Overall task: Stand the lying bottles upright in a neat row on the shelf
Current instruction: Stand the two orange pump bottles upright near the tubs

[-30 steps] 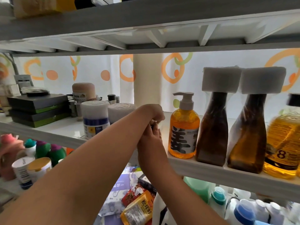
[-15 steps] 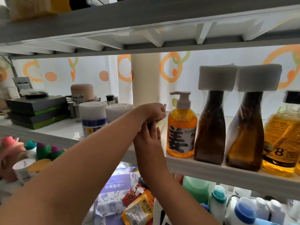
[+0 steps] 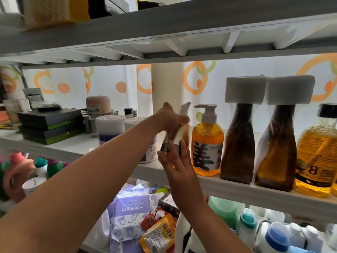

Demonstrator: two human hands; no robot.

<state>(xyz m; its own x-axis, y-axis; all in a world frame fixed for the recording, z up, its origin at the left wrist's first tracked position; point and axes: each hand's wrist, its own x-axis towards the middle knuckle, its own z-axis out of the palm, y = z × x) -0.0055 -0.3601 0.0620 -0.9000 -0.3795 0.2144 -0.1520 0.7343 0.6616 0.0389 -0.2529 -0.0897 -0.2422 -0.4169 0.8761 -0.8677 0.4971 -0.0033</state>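
Note:
An orange pump bottle (image 3: 185, 135) with a white pump head stands almost upright on the middle shelf (image 3: 237, 188), just left of a matching upright orange pump bottle (image 3: 207, 145). My left hand (image 3: 170, 119) grips its neck and upper body from the left. Against its lower front lies my right hand (image 3: 176, 162), fingers straight, thumb out to the left; this hand hides the bottle's base. Further right stand two brown bottles (image 3: 238, 143) with white foam caps and a large golden bottle (image 3: 317, 154).
Left on the same shelf are white tubs (image 3: 109, 128), small jars and stacked dark boxes (image 3: 49, 125). The upper shelf (image 3: 164, 31) hangs low overhead. Below lie snack packets (image 3: 158, 232), a wipes pack (image 3: 131, 212) and several capped bottles (image 3: 277, 236).
The bottle between my hands has risen from low and tilted behind them to nearly upright, its pump head now showing above my left hand. My right hand's fingers have spread flat on it.

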